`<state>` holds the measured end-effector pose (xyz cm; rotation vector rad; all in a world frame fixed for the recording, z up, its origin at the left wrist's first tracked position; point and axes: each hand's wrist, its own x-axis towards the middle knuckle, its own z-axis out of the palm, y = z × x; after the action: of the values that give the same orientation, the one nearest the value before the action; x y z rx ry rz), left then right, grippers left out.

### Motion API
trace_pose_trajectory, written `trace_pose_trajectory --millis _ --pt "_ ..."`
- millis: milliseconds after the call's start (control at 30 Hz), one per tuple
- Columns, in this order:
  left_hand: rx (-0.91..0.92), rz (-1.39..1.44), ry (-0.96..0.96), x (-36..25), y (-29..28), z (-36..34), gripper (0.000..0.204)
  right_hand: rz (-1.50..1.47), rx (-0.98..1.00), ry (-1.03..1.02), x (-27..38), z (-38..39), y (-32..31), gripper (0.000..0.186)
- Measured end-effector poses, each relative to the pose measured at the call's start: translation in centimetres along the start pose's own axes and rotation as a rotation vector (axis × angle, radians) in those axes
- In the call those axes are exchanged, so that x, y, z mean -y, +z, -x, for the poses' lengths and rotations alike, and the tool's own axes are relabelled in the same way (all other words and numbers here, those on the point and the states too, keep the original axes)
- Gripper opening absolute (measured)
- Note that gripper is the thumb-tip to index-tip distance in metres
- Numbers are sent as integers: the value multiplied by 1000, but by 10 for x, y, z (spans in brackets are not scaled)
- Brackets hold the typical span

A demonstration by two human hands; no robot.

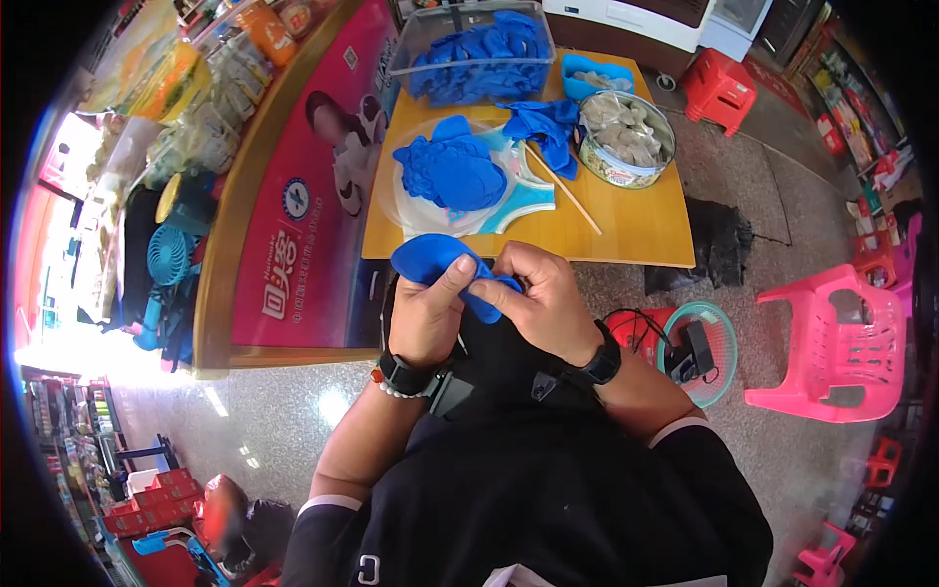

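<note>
A soft blue oval piece (428, 258), thin like cloth or foam, is pinched between my two hands just off the table's near edge. My left hand (430, 311) is closed on its left part with the thumb on top. Closed on the bent right end is my right hand (550, 301); its fingertips are partly hidden behind the piece. Beyond my hands a pile of similar blue pieces (455, 174) lies on a white and turquoise printed sheet (518, 203). A thin wooden stick (572, 196) rests slantwise to the right of the pile.
On the yellow table (636, 235) stand a transparent bin (469, 83) of blue pieces, a round tin (626, 174) with small wrapped items and a small blue tray (595, 68). A pink counter panel (293, 245) borders the left. Right are a pink chair (851, 342), a red stool (719, 90) and a green basket (724, 342).
</note>
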<state>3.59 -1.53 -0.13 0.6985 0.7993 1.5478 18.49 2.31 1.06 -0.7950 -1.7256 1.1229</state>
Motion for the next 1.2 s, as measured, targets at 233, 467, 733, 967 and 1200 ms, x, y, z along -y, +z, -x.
trace_pose_trajectory --millis 233,467,733,967,1200 --pt "-94 22 -34 7 -2 -16 10 -68 44 99 -22 -15 7 30" --pt "-93 44 -117 11 -20 -20 19 -31 35 15 -33 -24 11 27" --pt "-121 -71 -105 12 -19 -32 16 -251 -35 123 -51 -26 10 21" --pt "-65 107 -166 11 -23 -33 21 -46 12 86 -44 -30 6 22" --pt "-22 86 -209 4 -29 -29 21 -50 -2 46 -36 -31 16 24"
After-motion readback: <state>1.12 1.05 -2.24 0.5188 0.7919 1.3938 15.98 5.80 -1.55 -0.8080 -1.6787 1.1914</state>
